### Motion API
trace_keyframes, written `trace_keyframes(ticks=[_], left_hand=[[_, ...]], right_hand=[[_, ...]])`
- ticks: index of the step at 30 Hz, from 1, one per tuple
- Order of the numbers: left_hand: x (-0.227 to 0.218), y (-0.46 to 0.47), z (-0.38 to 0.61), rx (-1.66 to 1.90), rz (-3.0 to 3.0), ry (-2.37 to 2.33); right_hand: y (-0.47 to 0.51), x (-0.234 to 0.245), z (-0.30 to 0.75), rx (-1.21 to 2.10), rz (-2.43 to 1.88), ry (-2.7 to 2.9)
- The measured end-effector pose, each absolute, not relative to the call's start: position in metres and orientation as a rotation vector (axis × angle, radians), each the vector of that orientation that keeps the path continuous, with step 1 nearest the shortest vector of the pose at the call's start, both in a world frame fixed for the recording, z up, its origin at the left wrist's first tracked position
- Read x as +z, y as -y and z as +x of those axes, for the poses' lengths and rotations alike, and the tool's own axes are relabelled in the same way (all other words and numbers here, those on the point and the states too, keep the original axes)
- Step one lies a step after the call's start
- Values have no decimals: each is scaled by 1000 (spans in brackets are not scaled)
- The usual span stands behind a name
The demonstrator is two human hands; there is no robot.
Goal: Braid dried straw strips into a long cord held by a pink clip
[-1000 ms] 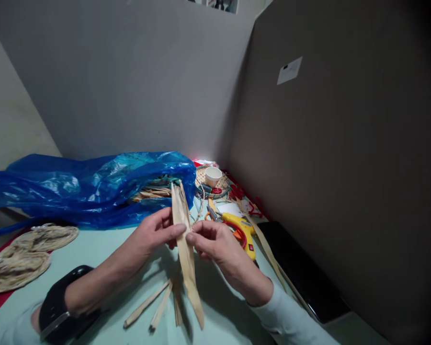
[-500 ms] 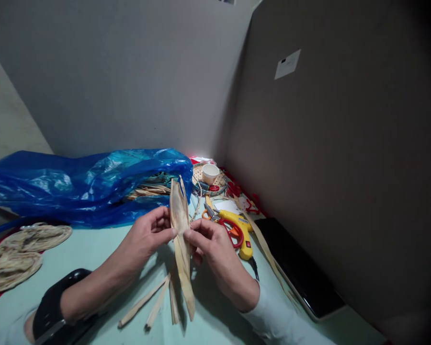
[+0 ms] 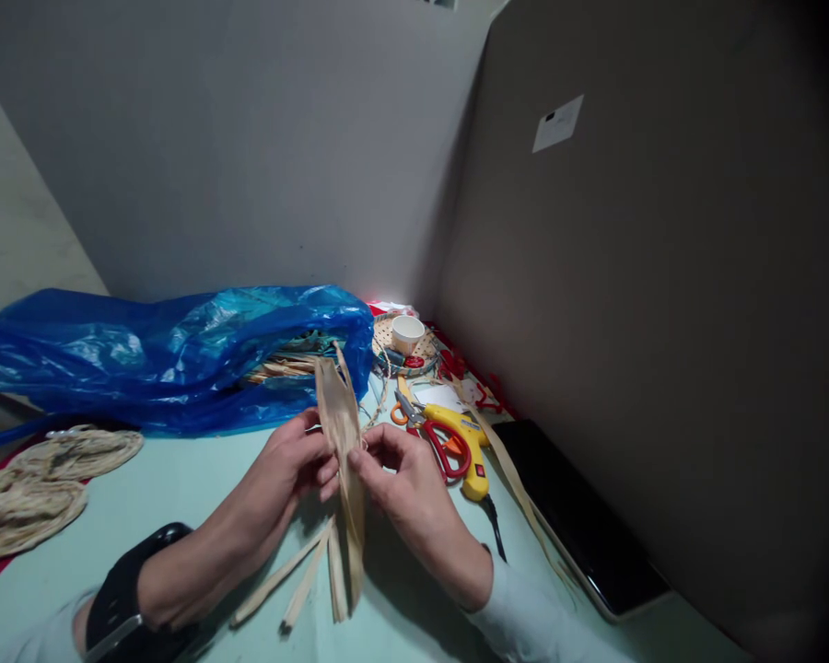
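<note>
A pale, dried fibre strip (image 3: pixel 340 416), like a husk or leaf, stands lengthwise between my hands, its upper end split in two. My right hand (image 3: pixel 404 474) pinches its right edge between thumb and fingers. At the left edge, my left hand (image 3: pixel 297 460) has its fingers curled behind the strip; its fingertips are partly hidden. Narrower dried strips (image 3: pixel 308 575) fan out on the table below, their upper ends near the held strip.
A blue plastic bag (image 3: pixel 145 359) with more dried strips lies behind. Two woven soles (image 3: pixel 34 497) lie left. Red-handled scissors (image 3: pixel 449 451), a yellow glue gun (image 3: pixel 476 460), a white cup (image 3: pixel 407 333) on a woven tray and a black flat device (image 3: pixel 580 525) are right.
The held strip has turned and narrowed, its top tipping left and its lower end shifting slightly left. My left thumb has drawn back from the strip's front.
</note>
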State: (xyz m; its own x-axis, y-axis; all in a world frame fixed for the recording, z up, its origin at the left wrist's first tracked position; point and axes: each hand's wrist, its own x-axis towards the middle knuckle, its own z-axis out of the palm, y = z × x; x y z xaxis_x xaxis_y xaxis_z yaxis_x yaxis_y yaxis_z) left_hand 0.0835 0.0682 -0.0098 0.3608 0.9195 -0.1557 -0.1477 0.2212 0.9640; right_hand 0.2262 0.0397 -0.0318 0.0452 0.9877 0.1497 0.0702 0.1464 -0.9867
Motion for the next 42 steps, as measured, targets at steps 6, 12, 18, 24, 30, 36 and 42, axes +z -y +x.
trace_keyframes(ticks=[6, 12, 18, 24, 30, 36, 42], left_hand=[[-7, -73, 83, 877, 1325, -970], [-7, -77, 79, 893, 1429, -1038], [-11, -74, 79, 898, 1551, -1070], [-6, -72, 79, 876, 1633, -1070], [-12, -72, 77, 842, 1794, -1100], [-14, -72, 77, 818, 1811, -1090], [-14, -73, 77, 802, 1832, -1082]], right_hand=[[-39, -30, 232, 1148, -1149, 1151], [-39, -26, 236, 1220, -1108, 1171], [-40, -24, 236, 1030, -1165, 1309], [-41, -23, 236, 1066, -1180, 1318], [-39, -23, 234, 982, -1251, 1388], [-41, -32, 232, 900, -1310, 1419], [-41, -32, 232, 880, -1334, 1428]])
